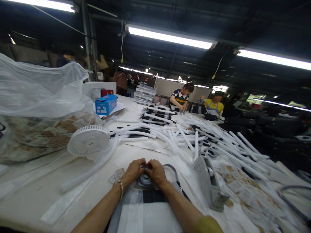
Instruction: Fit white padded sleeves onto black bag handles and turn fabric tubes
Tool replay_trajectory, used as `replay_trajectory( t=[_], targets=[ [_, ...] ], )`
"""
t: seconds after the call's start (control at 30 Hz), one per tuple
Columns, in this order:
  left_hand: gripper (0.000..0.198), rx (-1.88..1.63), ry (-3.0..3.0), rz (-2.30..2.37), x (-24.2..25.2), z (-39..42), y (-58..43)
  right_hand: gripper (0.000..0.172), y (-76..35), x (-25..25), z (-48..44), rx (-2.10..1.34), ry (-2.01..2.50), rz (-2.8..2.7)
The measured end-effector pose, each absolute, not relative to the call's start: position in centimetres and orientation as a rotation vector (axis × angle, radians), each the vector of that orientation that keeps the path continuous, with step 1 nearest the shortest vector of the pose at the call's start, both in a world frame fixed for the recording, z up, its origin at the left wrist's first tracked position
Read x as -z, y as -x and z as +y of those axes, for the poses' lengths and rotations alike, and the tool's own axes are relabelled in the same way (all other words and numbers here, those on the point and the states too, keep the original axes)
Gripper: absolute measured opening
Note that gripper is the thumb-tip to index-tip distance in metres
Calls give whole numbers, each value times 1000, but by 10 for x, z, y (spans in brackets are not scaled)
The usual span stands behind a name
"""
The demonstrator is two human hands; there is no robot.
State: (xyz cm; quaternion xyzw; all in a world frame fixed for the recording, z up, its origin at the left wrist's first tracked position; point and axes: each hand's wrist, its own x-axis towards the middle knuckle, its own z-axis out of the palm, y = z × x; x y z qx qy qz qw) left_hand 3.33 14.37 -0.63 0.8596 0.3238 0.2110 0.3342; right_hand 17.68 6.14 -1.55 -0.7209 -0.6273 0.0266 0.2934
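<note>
The left hand (133, 171) and right hand (157, 172) are meeting at the table's (36, 197) near edge, fingers curled tight and pinching a coiled grey strap (145, 180) atop a striped plastic-wrapped piece (145, 210). Many white-sleeved pieces (184, 137) are lying beyond, seemingly finished, while this one is looking only part-done

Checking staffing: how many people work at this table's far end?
2: a person in a striped shirt, and a person in yellow to the right; others farther back may be hidden.
</note>
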Motion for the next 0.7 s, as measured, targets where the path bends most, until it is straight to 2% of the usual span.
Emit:
replay_trajectory(
  t=[0.47, 0.7],
  targets=[
    [15, -562, -2241, 887, 7, 143, -34, 7, -173, 5, 59, -183, 1916, -1688],
    [8, -509, -2243, 869, 1, 141, -32, 11, -222, -61, 33, -307, 1901, -1542]
  ],
)
